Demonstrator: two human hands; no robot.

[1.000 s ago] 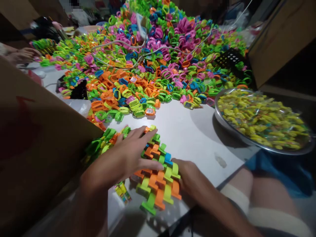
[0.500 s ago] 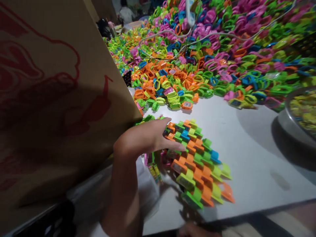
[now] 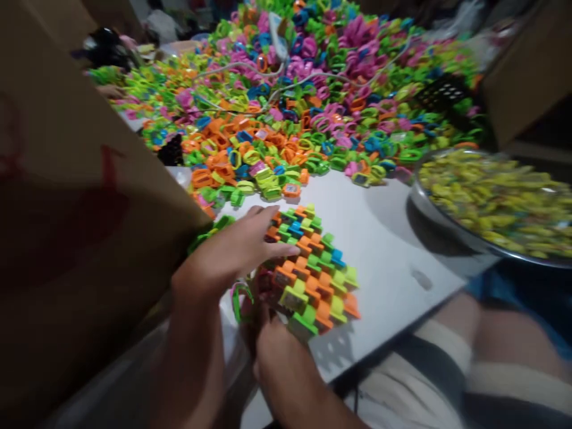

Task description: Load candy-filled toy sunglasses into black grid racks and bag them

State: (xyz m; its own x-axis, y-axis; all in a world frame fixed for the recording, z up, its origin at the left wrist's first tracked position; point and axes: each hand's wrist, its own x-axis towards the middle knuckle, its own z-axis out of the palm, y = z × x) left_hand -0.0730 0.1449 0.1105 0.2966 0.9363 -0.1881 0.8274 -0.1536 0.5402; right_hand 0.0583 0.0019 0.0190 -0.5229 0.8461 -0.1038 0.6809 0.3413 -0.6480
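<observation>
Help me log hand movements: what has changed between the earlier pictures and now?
The right hand has moved from the right side of the block of coloured bands, past the table's near edge, to the block's near-left side; whether it holds anything is hidden. The left hand stays on the block; the loose pile and metal bowl look unchanged.

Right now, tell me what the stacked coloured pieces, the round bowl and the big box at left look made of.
Stacked pieces: probably moulded plastic, smooth, perhaps slightly glossy, judging by bright, even colours. Bowl: likely metal, perhaps steel, with a silvery, shining rim. Box: seemingly cardboard, matte brown with red markings.
</observation>
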